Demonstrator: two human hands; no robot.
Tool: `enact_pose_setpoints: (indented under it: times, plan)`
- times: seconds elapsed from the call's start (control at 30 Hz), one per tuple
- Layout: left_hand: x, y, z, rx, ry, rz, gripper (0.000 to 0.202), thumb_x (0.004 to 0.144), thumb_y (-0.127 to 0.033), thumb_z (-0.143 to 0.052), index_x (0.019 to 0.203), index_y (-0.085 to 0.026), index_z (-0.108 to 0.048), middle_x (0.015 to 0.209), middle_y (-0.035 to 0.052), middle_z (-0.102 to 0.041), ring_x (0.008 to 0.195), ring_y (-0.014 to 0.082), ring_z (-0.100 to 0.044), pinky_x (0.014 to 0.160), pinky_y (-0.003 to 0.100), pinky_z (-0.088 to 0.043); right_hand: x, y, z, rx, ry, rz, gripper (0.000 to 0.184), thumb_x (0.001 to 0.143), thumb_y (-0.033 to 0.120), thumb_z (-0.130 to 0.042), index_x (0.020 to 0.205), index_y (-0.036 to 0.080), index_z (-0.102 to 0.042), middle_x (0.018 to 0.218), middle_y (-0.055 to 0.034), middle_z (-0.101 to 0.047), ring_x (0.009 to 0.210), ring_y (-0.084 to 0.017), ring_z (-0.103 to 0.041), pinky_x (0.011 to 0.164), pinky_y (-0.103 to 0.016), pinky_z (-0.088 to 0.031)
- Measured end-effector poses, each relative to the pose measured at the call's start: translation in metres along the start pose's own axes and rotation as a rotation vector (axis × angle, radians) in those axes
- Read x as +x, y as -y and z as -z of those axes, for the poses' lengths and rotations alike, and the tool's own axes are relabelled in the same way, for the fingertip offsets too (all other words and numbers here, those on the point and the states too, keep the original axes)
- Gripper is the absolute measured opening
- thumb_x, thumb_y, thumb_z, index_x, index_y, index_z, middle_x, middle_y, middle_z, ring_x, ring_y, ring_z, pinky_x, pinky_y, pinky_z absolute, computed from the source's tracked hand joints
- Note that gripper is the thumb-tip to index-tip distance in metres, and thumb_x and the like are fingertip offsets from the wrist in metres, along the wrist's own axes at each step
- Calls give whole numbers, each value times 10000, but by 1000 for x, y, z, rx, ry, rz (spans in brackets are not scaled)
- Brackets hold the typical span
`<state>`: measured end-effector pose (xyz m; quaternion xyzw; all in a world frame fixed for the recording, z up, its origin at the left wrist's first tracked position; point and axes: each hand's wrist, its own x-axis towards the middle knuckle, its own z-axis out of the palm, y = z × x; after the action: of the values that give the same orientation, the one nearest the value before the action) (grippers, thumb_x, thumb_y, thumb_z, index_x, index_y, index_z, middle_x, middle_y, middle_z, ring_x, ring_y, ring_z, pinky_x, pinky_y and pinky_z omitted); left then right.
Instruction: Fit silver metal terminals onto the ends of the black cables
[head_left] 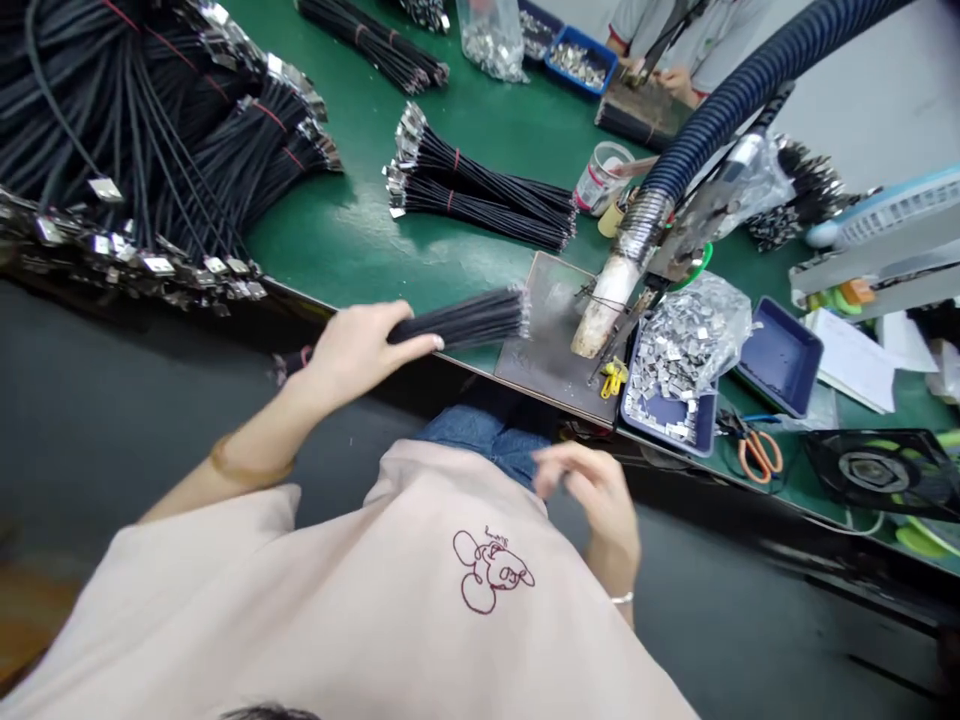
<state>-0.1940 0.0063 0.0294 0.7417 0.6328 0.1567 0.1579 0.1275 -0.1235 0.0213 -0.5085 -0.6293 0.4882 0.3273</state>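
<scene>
My left hand point(360, 350) is closed around a bundle of black cables point(469, 320) at the front edge of the green table. Trimmed ends of the bundle point right, over a dark metal plate point(551, 330); its other end sticks out behind my wrist. In front of my lap, off the table, my right hand point(592, 490) is slightly blurred, with loosely bent fingers apart and nothing visible in them. Yellow thread snips point(613, 378) lie on the plate's right side. Beside them, a blue tray point(705, 435) contains small silver metal connectors, with a plastic bag point(697, 330) of them on top.
A large pile of black cables point(135, 140) covers the left. Two tied cable bundles point(487, 195) lie mid-table. A ribbed hose point(720, 110) hangs over the plate. Orange-handled scissors point(759, 455), a fan point(874, 470) and another tray point(780, 355) are at right. Another person's hands point(679, 85) work across the table.
</scene>
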Motion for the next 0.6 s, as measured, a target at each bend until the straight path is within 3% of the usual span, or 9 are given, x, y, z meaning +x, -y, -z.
enact_pose_setpoints:
  times: [0.07,0.13,0.2,0.27,0.37,0.47,0.6]
  plan:
    - [-36,-10,-7,-231,176,-6,399,910,-570,-571,868,-183,-660,760,3,-660,727,178,-606,664,255,-397,26,-18,-30,310,34,-143,459,874,557,-670,1209,243,-674,1046,-71,-782,824,-195,-752,760,-340,-618]
    - [-62,-19,-23,-408,330,-4,394,923,-549,-548,868,-176,-662,784,-7,-669,729,160,-604,669,240,-413,48,-28,-57,525,-52,-173,609,748,655,-751,1191,244,-669,1150,-82,-767,932,-219,-757,777,-340,-626]
    - [-79,-26,-42,-505,429,28,390,933,-528,-530,918,-165,-672,797,-2,-671,717,160,-593,665,244,-422,59,-28,-72,637,-141,-155,581,773,612,-756,1218,252,-653,1174,-65,-764,1044,-215,-736,934,-369,-605]
    - [-87,-33,-59,-629,475,37,382,950,-502,-512,966,-156,-672,856,15,-679,770,168,-605,709,248,-448,62,-23,-76,671,-206,-150,509,819,560,-736,1211,245,-654,1112,-54,-783,1040,-213,-738,996,-400,-585]
    - [-91,-39,-75,-747,504,58,363,936,-503,-555,896,-152,-642,761,-2,-597,699,148,-556,643,237,-427,57,-17,-69,665,-264,-161,428,848,530,-716,1147,226,-676,1035,-53,-798,977,-217,-755,1002,-430,-583]
    - [-90,-41,-83,-814,546,89,362,910,-510,-610,826,-158,-602,675,-30,-503,597,118,-489,552,226,-374,52,-18,-64,668,-285,-162,427,848,528,-717,1147,227,-673,1048,-50,-798,983,-218,-758,1021,-442,-576]
    - [-87,-40,-88,-859,572,120,357,872,-497,-675,794,-161,-583,672,-35,-505,566,102,-484,527,220,-365,47,-25,-63,704,-287,-179,495,834,550,-724,1211,236,-656,1076,-44,-797,1014,-222,-752,1029,-443,-579]
